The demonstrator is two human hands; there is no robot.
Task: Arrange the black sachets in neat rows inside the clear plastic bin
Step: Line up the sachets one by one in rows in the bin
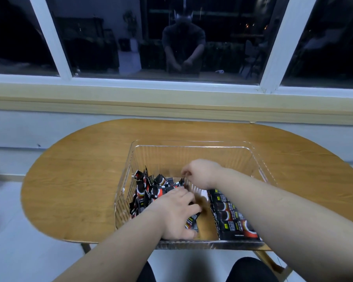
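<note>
The black sachets [145, 192] are being kept inside the clear plastic bin [192, 146], in two groups. A loose heap [151, 188] is being leaned against the bin's left wall, too tangled to be counted. A flat row [230, 218] is being laid along the right side toward the front; about four overlapping packets are being shown there, the rest being hidden by the right forearm. The left hand [175, 212] is being held low at the heap's near edge, its fingers curled round at least one of the black sachets. The right hand [200, 173] is being held across the bin's middle, fingers bent downward at the heap's top edge; whether anything is being pinched cannot be told. The single bin is being borne by one oval wooden table [80, 169], set beneath a window [277, 47].
</note>
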